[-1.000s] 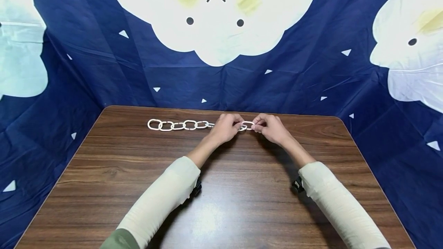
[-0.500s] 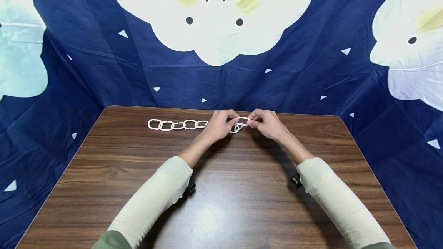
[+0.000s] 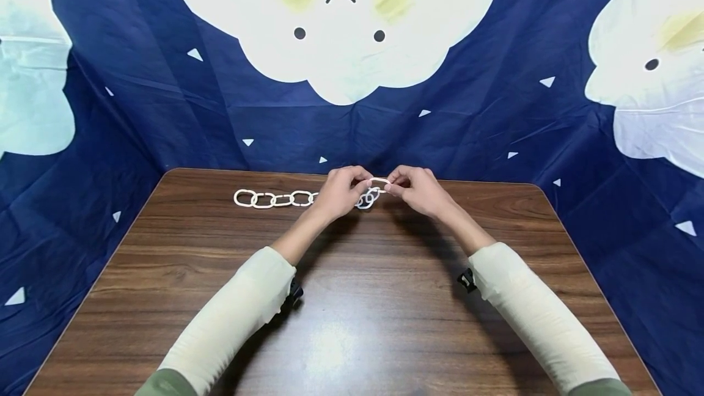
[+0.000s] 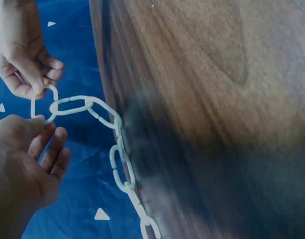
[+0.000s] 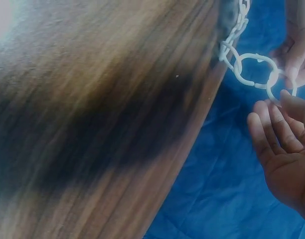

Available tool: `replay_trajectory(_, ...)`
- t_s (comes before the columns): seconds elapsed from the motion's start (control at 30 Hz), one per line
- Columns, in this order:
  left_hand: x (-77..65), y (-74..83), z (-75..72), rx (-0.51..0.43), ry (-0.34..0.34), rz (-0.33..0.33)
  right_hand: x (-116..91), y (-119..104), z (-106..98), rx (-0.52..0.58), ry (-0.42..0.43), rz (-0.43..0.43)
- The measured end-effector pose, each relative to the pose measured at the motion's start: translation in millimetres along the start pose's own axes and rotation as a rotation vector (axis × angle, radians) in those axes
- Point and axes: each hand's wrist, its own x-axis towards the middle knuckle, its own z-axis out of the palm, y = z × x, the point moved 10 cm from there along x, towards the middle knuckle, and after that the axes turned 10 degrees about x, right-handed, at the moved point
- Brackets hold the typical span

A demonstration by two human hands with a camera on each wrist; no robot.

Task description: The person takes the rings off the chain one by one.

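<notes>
A white chain of plastic links lies along the back of the table, its right part raised. My left hand pinches the end link on one side between thumb and fingertip. On the link's other side, my right hand pinches it too. In the left wrist view, several chain links hang from this end link towards the table edge. The right wrist view has my right hand below the link and my left hand above. In the head view my left hand hides part of the chain's middle.
The brown wooden table ends just behind the hands. A dark blue cloth with white cloud shapes hangs behind it and at both sides. Dark devices sit under both sleeves, such as the one at the right wrist.
Both hands have moved left and towards the back edge, carrying the end link up with them. The chain's right part now bunches beneath the hands; its left end stays still.
</notes>
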Motion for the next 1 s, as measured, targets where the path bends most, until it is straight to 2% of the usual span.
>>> replay_trajectory(0.2, -2.0, 0.6, -12.5, -0.019, 0.036, 0.017, 4.1, -11.1, -2.0, -0.013, 0.005, -0.007)
replay_trajectory(0.43, -1.7, 2.6, -27.1, -0.017, 0.047, 0.034, 8.6, -22.4, -5.3, -0.034, 0.016, -0.046)
replay_trajectory(0.7, -3.2, -1.2, -34.5, -0.019, 0.037, 0.007, 12.4, -36.7, -5.4, -0.022, 0.016, -0.090)
replay_trajectory(1.0, -2.0, 0.6, -36.5, -0.024, 0.026, 0.011, 15.9, -47.2, -1.2, -0.017, -0.011, -0.128)
